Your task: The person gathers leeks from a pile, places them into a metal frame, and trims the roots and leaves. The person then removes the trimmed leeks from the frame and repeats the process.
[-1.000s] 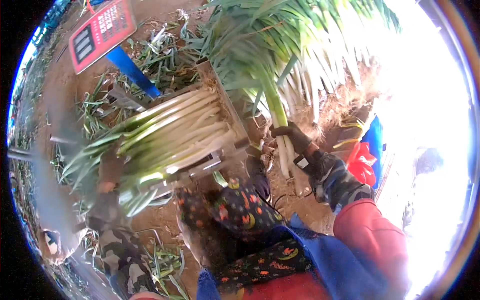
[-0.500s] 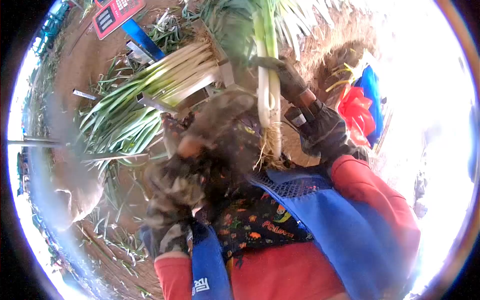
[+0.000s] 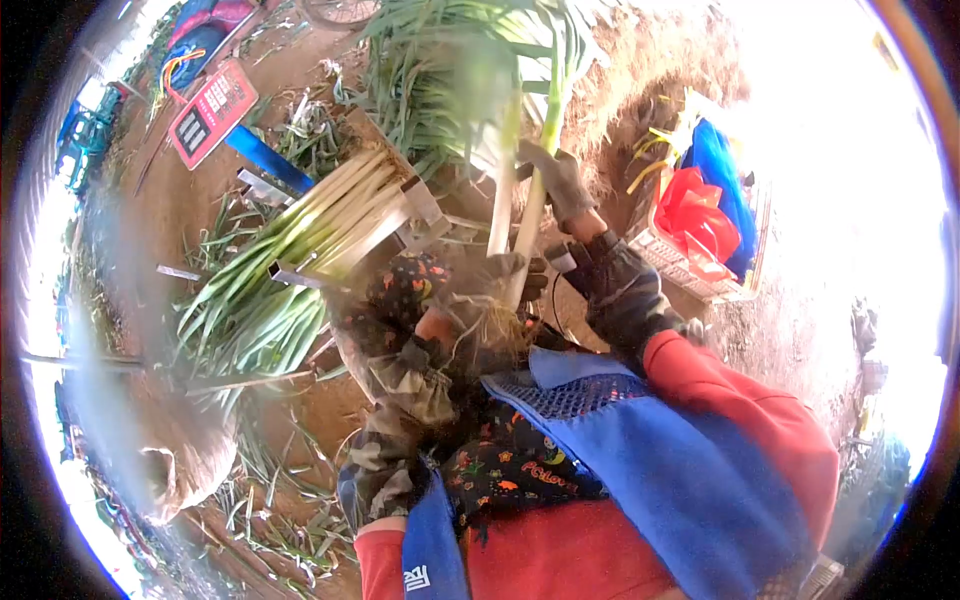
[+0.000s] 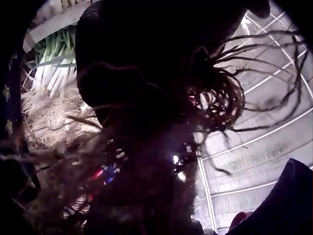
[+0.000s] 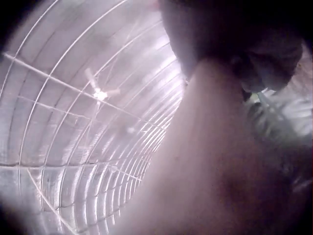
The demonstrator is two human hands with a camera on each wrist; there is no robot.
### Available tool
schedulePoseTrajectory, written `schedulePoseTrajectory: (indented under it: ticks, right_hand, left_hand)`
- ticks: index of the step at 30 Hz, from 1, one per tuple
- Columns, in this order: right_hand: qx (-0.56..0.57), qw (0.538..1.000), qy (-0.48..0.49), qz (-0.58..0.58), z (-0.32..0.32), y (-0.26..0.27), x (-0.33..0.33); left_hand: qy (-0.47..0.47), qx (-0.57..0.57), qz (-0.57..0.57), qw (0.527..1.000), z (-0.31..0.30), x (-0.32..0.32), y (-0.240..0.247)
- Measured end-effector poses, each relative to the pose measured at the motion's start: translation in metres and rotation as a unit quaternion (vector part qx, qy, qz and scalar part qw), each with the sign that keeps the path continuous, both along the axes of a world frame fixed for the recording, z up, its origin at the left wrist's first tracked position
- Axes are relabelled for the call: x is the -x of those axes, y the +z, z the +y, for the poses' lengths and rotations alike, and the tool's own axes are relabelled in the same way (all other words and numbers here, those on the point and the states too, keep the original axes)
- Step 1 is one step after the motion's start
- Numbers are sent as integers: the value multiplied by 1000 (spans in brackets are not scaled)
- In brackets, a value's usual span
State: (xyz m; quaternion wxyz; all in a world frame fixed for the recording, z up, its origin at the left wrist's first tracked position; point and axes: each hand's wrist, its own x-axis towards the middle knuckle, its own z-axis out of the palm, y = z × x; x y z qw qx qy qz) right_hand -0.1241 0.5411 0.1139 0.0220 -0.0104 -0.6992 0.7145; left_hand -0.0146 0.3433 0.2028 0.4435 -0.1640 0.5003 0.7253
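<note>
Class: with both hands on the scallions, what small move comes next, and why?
Probably lay the scallions onto the bundle in the metal frame: the right hand grips their stems, the left hand holds the roots, and the frame sits alongside.

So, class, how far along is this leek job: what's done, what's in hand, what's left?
Done: a stack of leeks lies in the metal cradle. In hand: the right hand grips two leek stalks upright, the left hand holds their roots. Left: the green heap behind probably awaits handling.
</note>
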Motion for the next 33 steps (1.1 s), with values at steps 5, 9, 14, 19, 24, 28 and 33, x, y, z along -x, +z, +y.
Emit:
schedulePoseTrajectory:
  ticks: [5,9,14,19,24,28,33]
  right_hand:
    - [138,981,85,-110,6,-23,-5]
    - [454,870,100,-168,-10,-7,-9]
    - [176,975,130,38,-14,-63,18]
    - [238,962,120,-65,-22,-41,14]
    - [39,990,93,95,-35,-57,18]
    - [227,942,77,-234,-51,-28,12]
    - [281,945,110,-126,-58,-15,-5]
  left_hand:
    - [-177,32,415,892,-9,6,-60]
    - [-22,18,413,910,-24,-5,-41]
    - [236,-40,360,902,-55,-13,-11]
    - [274,-47,339,899,-63,-20,-7]
    - [221,-38,294,929,-52,-26,-5]
    - [130,-2,233,964,-38,-32,-2]
    - [87,36,240,966,-41,-35,-1]
